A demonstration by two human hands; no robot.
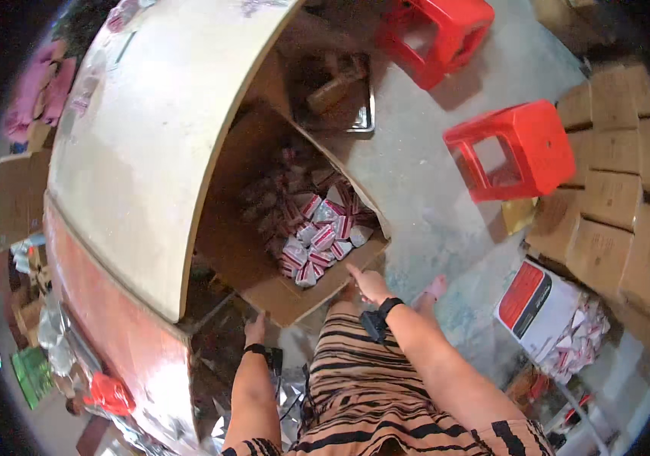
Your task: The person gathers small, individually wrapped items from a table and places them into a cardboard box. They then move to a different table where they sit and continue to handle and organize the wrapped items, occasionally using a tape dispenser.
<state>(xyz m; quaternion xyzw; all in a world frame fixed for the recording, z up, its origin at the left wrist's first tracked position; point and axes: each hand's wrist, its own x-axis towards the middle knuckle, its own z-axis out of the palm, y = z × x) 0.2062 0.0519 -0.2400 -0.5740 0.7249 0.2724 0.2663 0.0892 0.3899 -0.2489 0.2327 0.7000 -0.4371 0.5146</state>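
A large open cardboard box stands tilted on the floor, partly under the table's edge. Inside lie many small white packets with red-pink print, heaped toward its near right side. My right hand grips the near rim of the box, with a finger laid along the cardboard. At the box's near left corner, my left hand has its fingers against the edge; part of them is hidden behind the cardboard. Each wrist wears a dark band with a small device.
A pale tabletop overhangs on the left. Two red stools stand on the grey floor to the right, beside stacked cardboard cartons. A white sack with packets sits at lower right. Beyond the box is a metal tray.
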